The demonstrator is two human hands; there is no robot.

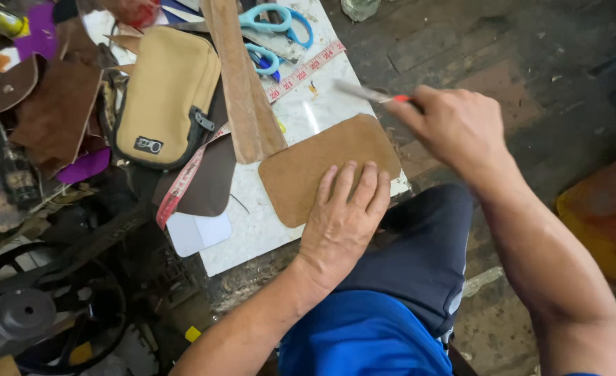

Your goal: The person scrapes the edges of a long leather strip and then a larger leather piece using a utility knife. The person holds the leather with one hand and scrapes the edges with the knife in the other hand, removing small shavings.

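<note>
One tan zipped pouch [165, 90], contents hidden.

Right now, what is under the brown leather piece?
The leather piece lies on a white board, pressed down by the left hand. The board surface beneath it is covered.

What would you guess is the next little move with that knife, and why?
Probably lower the blade onto the upper right edge of the tan leather piece. The left hand presses the piece flat on the white slab, while the right hand holds the red-handled knife just above that corner, blade not touching the leather.
</note>
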